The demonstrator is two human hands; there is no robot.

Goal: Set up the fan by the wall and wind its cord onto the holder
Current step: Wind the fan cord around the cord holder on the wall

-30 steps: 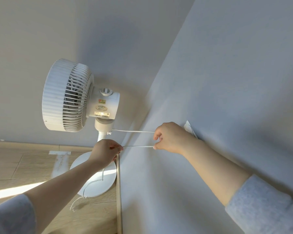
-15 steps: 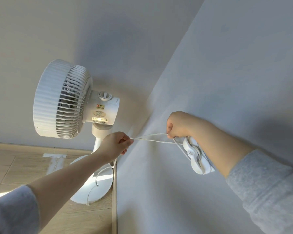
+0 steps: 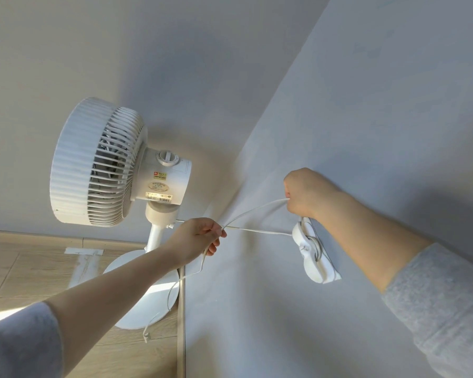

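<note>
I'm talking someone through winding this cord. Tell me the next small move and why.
Probably bring the right hand down around the holder to lay another turn. The cord already passes round the holder's middle, the right hand's grip pinches a strand just above it, and the left hand feeds slack trailing down to the fan's base.

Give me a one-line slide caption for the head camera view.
Both hands, left and right, stretch the fan's white cord toward the wall holder.
</note>
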